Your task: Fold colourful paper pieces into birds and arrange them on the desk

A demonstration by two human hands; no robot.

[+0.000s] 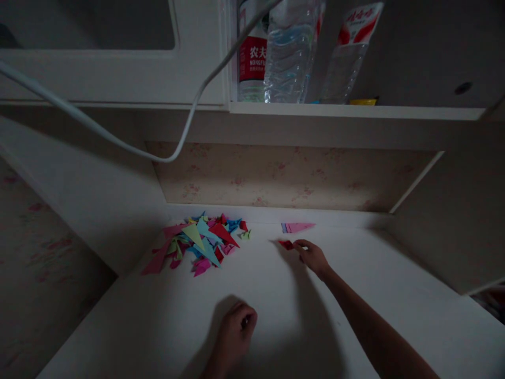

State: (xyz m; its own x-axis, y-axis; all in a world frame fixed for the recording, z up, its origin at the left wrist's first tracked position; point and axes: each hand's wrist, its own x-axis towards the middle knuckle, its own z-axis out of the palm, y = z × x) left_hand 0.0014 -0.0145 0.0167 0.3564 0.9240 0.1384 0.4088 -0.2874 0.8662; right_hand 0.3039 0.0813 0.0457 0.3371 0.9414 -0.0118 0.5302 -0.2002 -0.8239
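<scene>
A small red folded paper piece (286, 245) is pinched in the fingertips of my right hand (313, 256), low over the white desk. Just beyond it lies a long pink paper triangle (300, 227) with a bluish end. My left hand (236, 325) rests near the front of the desk, its fingers curled closed and no object showing in them. To the left is a heap of colourful folded paper pieces (205, 237), red, pink, blue and green. Some are long triangles; a small green folded piece (245, 235) sits at the heap's right edge.
A white desk (272, 295) runs back to a floral-papered wall (276, 176). Overhead, a shelf (355, 110) holds several plastic bottles (290, 58). A white cable (185, 131) hangs across the upper left. Side panels close in the desk at left and right.
</scene>
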